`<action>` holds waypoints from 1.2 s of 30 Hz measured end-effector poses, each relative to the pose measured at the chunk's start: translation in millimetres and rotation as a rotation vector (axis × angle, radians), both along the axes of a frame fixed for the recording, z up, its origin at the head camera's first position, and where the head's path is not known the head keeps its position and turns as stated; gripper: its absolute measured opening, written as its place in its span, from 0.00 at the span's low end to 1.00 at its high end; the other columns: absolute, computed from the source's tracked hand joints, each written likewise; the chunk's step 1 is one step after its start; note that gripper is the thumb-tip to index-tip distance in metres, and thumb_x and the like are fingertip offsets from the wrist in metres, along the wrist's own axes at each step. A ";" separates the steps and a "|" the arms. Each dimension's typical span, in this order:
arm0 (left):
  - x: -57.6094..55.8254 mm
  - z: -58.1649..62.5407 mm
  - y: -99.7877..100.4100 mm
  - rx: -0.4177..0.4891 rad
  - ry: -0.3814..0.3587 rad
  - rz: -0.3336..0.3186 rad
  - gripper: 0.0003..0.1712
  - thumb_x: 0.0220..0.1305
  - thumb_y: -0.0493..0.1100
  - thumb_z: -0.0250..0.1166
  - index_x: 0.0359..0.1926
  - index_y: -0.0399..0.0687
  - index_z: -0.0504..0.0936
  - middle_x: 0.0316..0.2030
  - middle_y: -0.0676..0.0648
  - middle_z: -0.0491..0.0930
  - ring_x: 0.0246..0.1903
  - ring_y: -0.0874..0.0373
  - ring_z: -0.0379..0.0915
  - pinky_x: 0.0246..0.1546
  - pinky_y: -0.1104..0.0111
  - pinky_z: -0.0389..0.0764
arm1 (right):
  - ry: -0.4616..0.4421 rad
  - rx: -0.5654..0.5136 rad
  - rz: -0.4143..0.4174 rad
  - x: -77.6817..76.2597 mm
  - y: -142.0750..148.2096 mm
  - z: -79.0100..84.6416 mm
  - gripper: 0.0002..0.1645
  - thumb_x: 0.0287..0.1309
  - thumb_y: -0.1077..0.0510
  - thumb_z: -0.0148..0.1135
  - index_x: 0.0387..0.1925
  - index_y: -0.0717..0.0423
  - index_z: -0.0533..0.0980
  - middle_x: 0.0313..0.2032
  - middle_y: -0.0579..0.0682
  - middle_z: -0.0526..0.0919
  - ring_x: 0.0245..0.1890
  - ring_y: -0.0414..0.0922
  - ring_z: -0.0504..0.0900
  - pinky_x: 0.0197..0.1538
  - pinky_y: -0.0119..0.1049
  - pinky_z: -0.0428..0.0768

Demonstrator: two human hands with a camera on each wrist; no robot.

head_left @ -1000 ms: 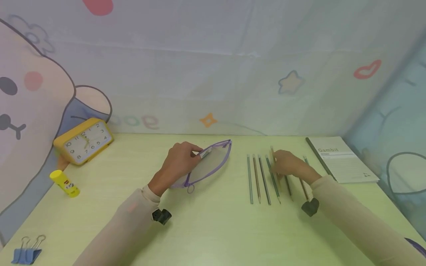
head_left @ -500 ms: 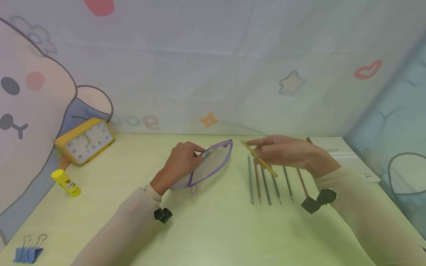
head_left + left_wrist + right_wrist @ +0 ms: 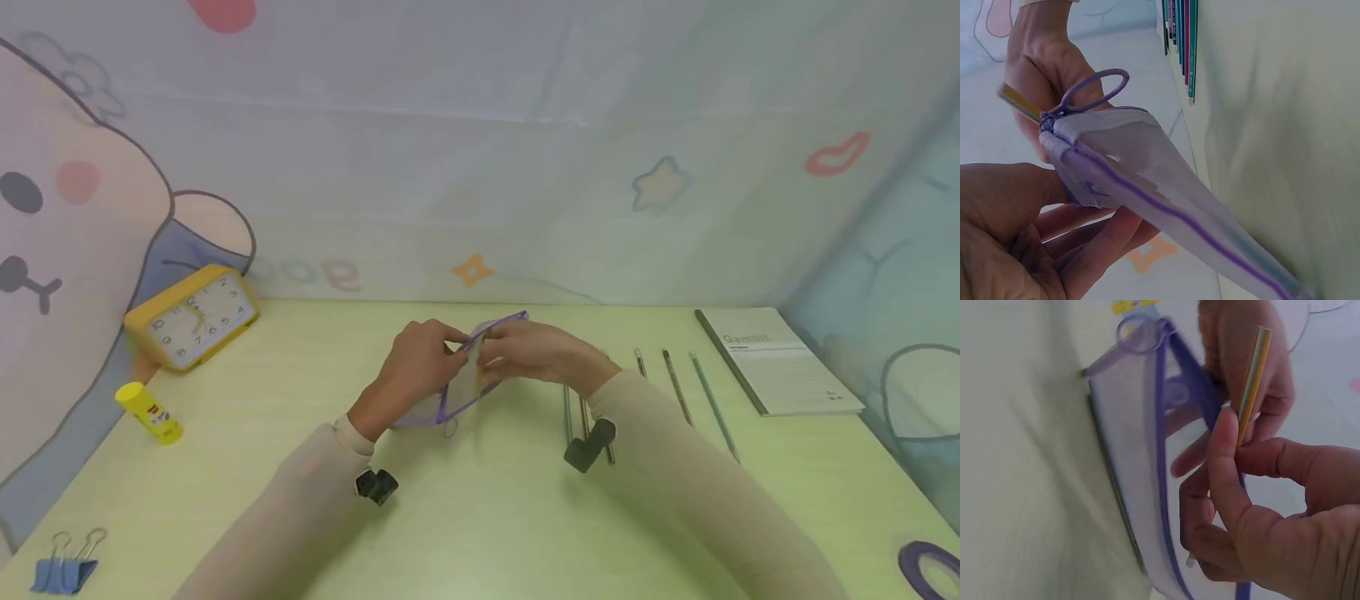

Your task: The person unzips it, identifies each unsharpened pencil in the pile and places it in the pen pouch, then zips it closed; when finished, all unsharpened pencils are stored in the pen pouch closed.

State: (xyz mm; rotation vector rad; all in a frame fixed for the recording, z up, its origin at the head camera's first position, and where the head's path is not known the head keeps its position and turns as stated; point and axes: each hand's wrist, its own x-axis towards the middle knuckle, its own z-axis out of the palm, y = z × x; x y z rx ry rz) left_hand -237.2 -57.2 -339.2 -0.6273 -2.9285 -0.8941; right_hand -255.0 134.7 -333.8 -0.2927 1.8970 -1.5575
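My left hand [image 3: 416, 362] pinches the upper rim of a translucent mesh zip pouch [image 3: 1125, 425] with purple edging, standing unzipped on the table. A purple ring hangs from its zipper end. My right hand [image 3: 536, 350] is at the pouch's mouth, pinching a yellow pencil [image 3: 1252, 387] between thumb and fingers. In the right wrist view the pencil slants upward beside the purple rim; how much of it is inside cannot be told. Several pencils [image 3: 1191, 56] lie in a row right of the pouch, partly covered by my right forearm in the head view.
A notebook [image 3: 780, 358] lies at the back right, and a purple ring-shaped roll [image 3: 926, 567] at the right edge. To the left are a yellow alarm clock [image 3: 191, 318], a glue stick [image 3: 148, 412] and blue binder clips [image 3: 63, 575]. A printed cloth backdrop [image 3: 450, 167] rises behind the table.
My right hand has lifted the yellow pencil out of the row and carried it left to the pouch's mouth. My left hand keeps its grip on the rim, with the pouch shifted slightly.
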 end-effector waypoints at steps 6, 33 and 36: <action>1.6 2.9 -1.8 0.003 0.014 0.010 0.17 0.68 0.40 0.63 0.56 0.44 0.86 0.39 0.39 0.90 0.13 0.63 0.75 0.12 0.77 0.63 | 0.025 0.098 -0.083 -10.2 -17.6 -8.7 0.05 0.65 0.68 0.52 0.39 0.67 0.73 0.44 0.54 0.77 0.38 0.42 0.81 0.52 0.34 0.83; -0.9 5.8 -5.5 0.008 0.015 0.030 0.18 0.66 0.38 0.61 0.55 0.44 0.87 0.40 0.39 0.90 0.12 0.66 0.59 0.13 0.76 0.52 | 0.488 0.567 0.031 33.4 59.1 38.8 0.30 0.73 0.56 0.51 0.72 0.61 0.67 0.51 0.60 0.83 0.39 0.46 0.87 0.49 0.43 0.85; -0.7 4.4 -4.7 0.005 0.013 0.025 0.18 0.66 0.38 0.61 0.54 0.44 0.87 0.40 0.39 0.90 0.13 0.66 0.60 0.13 0.76 0.52 | 0.540 0.659 0.006 36.8 74.7 30.4 0.29 0.73 0.58 0.52 0.70 0.65 0.67 0.51 0.63 0.83 0.35 0.47 0.87 0.44 0.43 0.84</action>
